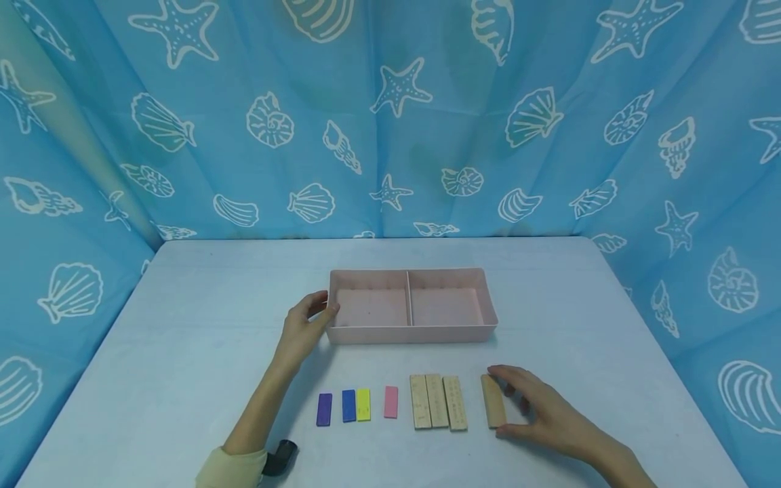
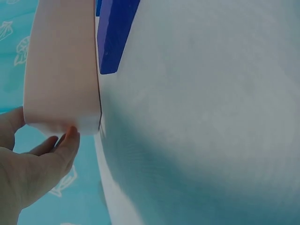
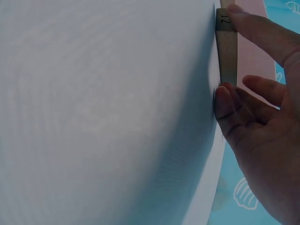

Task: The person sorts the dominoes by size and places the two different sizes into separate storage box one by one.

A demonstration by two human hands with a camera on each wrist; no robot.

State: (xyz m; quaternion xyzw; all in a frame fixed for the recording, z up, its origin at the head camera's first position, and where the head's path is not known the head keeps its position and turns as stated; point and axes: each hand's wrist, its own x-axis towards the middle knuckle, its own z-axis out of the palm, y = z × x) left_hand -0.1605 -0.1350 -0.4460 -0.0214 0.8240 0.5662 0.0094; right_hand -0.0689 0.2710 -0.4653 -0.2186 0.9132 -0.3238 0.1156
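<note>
The left hand (image 1: 304,330) grips the left end of a pale pink, two-compartment plastic tray (image 1: 407,335), apparently to steady it. The right hand (image 1: 543,413) pinches a tan rectangular wooden block (image 1: 493,402) end to end. The block lies near-right on the white surface (image 1: 610,339); its gap from three similar blocks (image 1: 436,401) presumably gives finger room.

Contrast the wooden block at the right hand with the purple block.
The wooden block is tan, the purple block purple. The wooden block is longer than the purple block. The right hand grips the wooden block; no hand touches the purple block. Both lie on the table.
</note>
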